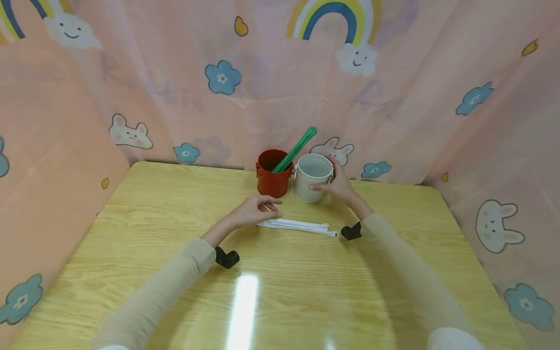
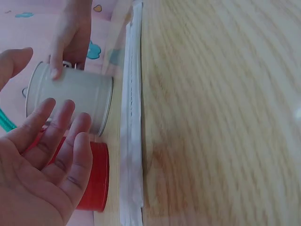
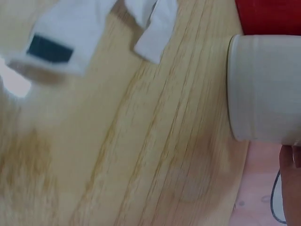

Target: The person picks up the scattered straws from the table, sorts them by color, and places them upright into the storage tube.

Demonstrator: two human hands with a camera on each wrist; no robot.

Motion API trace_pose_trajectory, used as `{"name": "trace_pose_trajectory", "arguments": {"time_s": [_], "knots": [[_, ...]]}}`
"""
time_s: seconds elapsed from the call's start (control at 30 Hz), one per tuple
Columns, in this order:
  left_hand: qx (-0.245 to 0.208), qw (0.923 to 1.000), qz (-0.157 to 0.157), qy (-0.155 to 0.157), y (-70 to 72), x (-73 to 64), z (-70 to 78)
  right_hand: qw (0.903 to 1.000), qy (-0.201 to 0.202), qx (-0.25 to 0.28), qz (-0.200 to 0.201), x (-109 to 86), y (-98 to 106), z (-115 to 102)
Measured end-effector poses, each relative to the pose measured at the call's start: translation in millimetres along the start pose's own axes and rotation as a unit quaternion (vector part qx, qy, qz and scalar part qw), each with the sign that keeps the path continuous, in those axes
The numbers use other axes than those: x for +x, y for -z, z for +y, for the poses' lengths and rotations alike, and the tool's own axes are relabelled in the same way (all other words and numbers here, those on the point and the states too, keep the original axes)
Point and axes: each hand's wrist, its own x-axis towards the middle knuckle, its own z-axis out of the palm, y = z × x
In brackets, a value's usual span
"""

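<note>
Green sticks (image 1: 297, 149) already lean in the far red pail (image 1: 270, 185), but at least 2 white paper-wrapped sticks (image 1: 297, 225) still lie nearer, by the left hand (image 1: 254, 210) (loosely spread, holding nothing), while the right hand (image 1: 341, 187) grips the white pail (image 1: 305, 187) from the right.

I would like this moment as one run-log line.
left grip: open, near white packets | right grip: holding white bucket | red bucket: contains green sticks

White pail (image 1: 305, 183) shared: high head, close wrist views
</note>
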Motion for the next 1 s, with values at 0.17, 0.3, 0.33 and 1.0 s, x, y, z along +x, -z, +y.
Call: {"name": "trace_pose_trajectory", "arguments": {"time_s": [0.17,0.3,0.33,1.0], "knots": [[0.031,0.9992,-0.007,-0.025,-13.4,5.1,1.7,0.9996,0.019,-0.002,-0.022,1.7,-1,3],[0.068,0.997,-0.015,-0.032,-20.9,8.9,2.7,0.9991,0.03,-0.015,-0.025,2.3,-3,3],[0.08,0.9961,-0.019,-0.032,-22.6,9.7,3.2,0.9991,0.03,-0.019,-0.024,1.9,-3,2],[0.237,0.9712,-0.012,-0.016,-45.0,24.1,5.3,0.9974,0.05,-0.047,-0.022,0.0,0,8]]}}
